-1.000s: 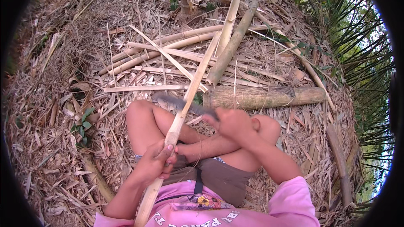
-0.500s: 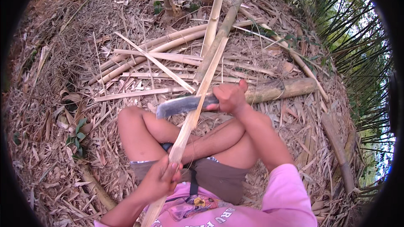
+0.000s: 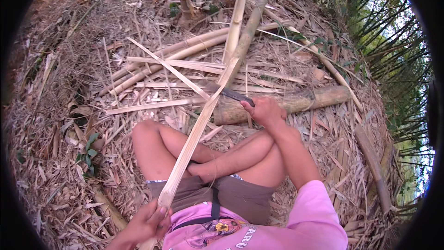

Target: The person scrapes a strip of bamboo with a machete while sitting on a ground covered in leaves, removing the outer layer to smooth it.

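Note:
A long pale bamboo strip (image 3: pixel 190 146) slants from my lap up to the far middle. Its near part is gripped by my left hand (image 3: pixel 151 220), fingers wrapped round it. My right hand (image 3: pixel 266 110) is closed on the handle of a machete (image 3: pixel 233 93), whose dark blade reaches left to the strip near its far end. The blade's tip is blurred against the litter behind. Under the strip's far end lies a greenish bamboo pole (image 3: pixel 252 25). Just beyond my right hand a thick bamboo log (image 3: pixel 319 98) lies crosswise on the ground.
Several split bamboo strips (image 3: pixel 157 106) and two long bamboo poles (image 3: pixel 185 47) lie across the dry leaf litter ahead. A wide split piece (image 3: pixel 237 14) points away from me. My crossed legs (image 3: pixel 217 159) are beneath the strip. A bamboo thicket (image 3: pixel 388 41) stands at right.
My left hand has drawn the strip back toward me and down-left. My right hand has shifted slightly right, and the machete has turned, its blade now farther from my legs.

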`<state>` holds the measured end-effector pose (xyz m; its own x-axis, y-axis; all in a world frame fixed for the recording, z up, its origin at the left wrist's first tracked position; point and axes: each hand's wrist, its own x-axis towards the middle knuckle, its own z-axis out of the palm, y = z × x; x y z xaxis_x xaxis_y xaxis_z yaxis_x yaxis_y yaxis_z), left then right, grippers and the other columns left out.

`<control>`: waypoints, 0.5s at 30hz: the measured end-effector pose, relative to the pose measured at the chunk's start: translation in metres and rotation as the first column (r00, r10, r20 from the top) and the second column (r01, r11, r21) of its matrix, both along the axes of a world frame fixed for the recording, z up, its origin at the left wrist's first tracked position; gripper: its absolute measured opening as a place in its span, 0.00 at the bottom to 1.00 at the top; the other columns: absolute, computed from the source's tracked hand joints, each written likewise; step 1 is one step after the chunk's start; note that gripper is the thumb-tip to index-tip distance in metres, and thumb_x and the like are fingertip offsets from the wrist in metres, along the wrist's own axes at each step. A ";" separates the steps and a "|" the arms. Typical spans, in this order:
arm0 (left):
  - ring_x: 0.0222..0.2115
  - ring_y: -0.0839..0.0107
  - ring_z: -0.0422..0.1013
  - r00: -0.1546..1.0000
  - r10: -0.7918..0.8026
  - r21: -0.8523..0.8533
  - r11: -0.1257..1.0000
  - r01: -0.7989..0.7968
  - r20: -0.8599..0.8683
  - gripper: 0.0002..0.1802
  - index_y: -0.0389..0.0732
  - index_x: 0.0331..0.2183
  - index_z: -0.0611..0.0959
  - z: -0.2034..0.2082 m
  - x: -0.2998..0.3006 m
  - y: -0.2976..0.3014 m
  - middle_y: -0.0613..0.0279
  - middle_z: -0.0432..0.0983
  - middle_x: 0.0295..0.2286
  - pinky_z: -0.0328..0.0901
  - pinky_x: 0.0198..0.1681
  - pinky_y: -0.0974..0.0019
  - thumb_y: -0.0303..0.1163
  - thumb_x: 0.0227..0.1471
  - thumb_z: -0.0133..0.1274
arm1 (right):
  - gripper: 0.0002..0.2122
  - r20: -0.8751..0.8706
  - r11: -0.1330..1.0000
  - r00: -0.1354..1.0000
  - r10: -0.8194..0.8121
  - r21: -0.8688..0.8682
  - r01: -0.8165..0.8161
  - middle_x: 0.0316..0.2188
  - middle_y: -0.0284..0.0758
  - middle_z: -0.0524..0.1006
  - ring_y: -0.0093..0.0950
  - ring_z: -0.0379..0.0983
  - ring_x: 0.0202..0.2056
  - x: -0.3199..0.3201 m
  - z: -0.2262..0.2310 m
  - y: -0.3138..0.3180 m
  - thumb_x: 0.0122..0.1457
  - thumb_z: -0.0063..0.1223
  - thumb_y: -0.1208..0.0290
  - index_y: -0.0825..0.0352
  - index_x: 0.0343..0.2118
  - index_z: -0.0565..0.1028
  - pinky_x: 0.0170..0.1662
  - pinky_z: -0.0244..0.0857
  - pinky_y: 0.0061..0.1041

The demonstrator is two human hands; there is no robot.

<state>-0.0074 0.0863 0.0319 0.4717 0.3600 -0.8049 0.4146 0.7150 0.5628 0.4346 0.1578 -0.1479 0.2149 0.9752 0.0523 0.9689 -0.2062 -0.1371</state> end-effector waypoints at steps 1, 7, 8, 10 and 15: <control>0.12 0.80 0.56 0.998 0.042 -0.015 0.999 -0.041 0.037 0.12 0.38 0.39 0.70 -0.014 0.002 0.006 0.69 0.61 0.19 0.52 0.14 0.73 0.37 0.67 0.39 | 0.36 -0.050 0.997 0.997 -0.061 -0.049 0.059 0.25 0.46 0.80 0.46 0.78 0.28 -0.016 0.009 0.002 0.57 0.36 0.30 0.65 0.27 0.80 0.32 0.72 0.45; 0.12 0.78 0.52 0.986 0.093 -0.010 0.996 -0.093 0.138 0.11 0.38 0.39 0.69 -0.041 0.033 0.029 0.68 0.58 0.19 0.50 0.13 0.72 0.36 0.68 0.37 | 0.38 -0.242 0.997 0.969 -0.059 -0.066 0.044 0.21 0.48 0.78 0.47 0.78 0.27 -0.053 0.043 0.012 0.59 0.35 0.31 0.69 0.23 0.79 0.31 0.72 0.45; 0.12 0.78 0.52 0.984 0.091 0.011 0.996 -0.093 0.152 0.11 0.38 0.39 0.69 -0.042 0.042 0.031 0.68 0.58 0.19 0.50 0.13 0.72 0.36 0.68 0.37 | 0.36 -0.230 0.999 0.972 0.034 0.023 -0.030 0.20 0.46 0.77 0.46 0.78 0.26 -0.065 0.044 0.010 0.59 0.37 0.33 0.68 0.22 0.78 0.31 0.72 0.44; 0.12 0.78 0.52 0.980 0.105 -0.025 0.994 -0.103 0.167 0.11 0.39 0.39 0.70 -0.046 0.055 0.033 0.68 0.58 0.19 0.52 0.14 0.72 0.37 0.68 0.37 | 0.32 -0.174 0.965 0.962 0.209 0.197 -0.174 0.17 0.42 0.76 0.43 0.77 0.23 -0.081 0.047 0.004 0.59 0.42 0.35 0.67 0.21 0.76 0.29 0.72 0.42; 0.12 0.79 0.52 0.998 0.001 0.073 0.997 -0.006 0.070 0.12 0.39 0.40 0.70 -0.037 0.046 0.009 0.68 0.59 0.19 0.51 0.14 0.72 0.37 0.68 0.38 | 0.30 0.005 0.882 0.906 0.424 0.225 -0.414 0.16 0.42 0.75 0.41 0.77 0.22 -0.065 0.042 0.002 0.58 0.45 0.37 0.66 0.20 0.75 0.27 0.71 0.41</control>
<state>0.0382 0.0951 -0.0054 0.5246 0.4182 -0.7416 0.3700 0.6725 0.6410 0.3701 0.1597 -0.1056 -0.2044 0.9405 0.2714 0.9503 0.2572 -0.1755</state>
